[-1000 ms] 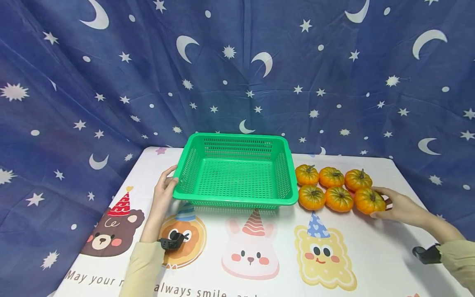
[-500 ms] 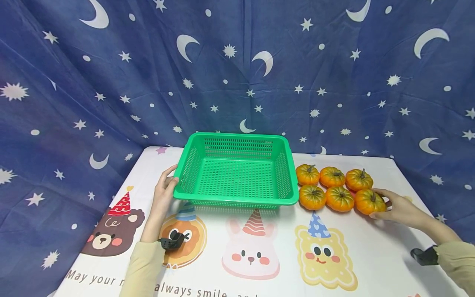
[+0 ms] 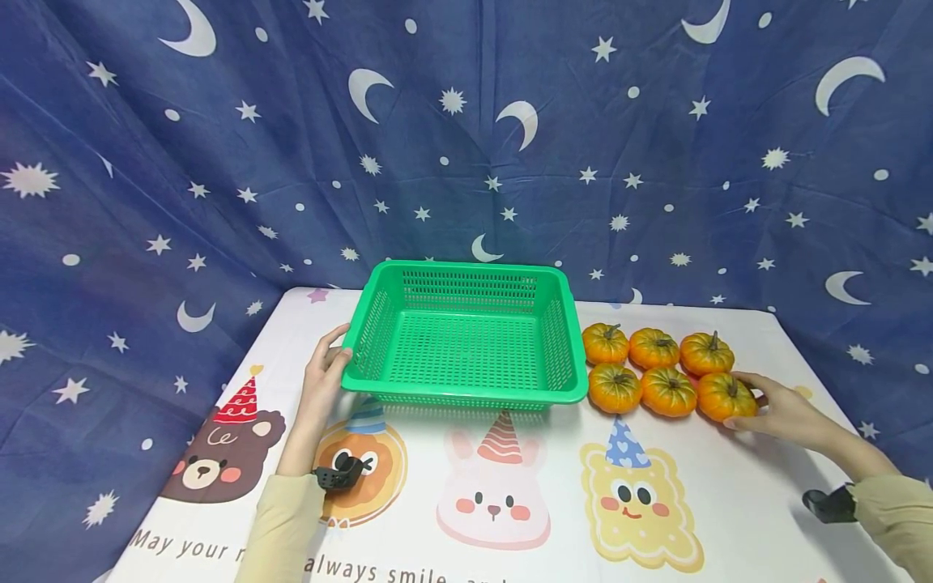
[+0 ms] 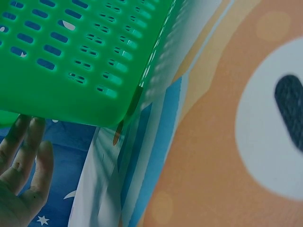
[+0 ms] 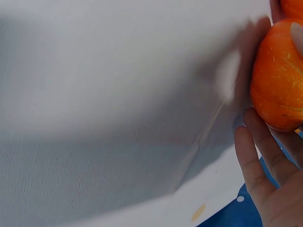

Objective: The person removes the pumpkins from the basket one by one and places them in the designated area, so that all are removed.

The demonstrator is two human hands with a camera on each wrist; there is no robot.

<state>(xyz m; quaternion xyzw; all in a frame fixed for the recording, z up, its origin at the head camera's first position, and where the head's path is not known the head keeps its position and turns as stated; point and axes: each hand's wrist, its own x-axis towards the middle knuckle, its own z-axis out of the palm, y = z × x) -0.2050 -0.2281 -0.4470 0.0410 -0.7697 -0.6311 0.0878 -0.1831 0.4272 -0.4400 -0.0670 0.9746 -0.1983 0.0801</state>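
A rectangular green plastic basket point(image 3: 466, 348) with slotted walls stands in the middle of the table, with nothing in it. My left hand point(image 3: 323, 382) holds its left rim near the front corner, thumb at the edge; in the left wrist view its fingers point(image 4: 43, 161) reach up to the green rim. To the basket's right, several small orange pumpkins sit in two rows. My right hand point(image 3: 790, 414) grips the front-right pumpkin point(image 3: 725, 397) from the right. In the right wrist view the thumb lies over this pumpkin point(image 5: 279, 80) and the fingers are at its other side.
A back-row pumpkin point(image 3: 706, 353) touches the gripped one, and another front-row pumpkin point(image 3: 668, 392) sits at its left. The white tablecloth point(image 3: 510, 494) carries cartoon animal prints. Behind the table hangs a dark blue curtain point(image 3: 452, 219) with moons and stars.
The right forearm has shifted slightly left while the hand stays at the same pumpkin. The left hand, basket and pumpkins keep their places.
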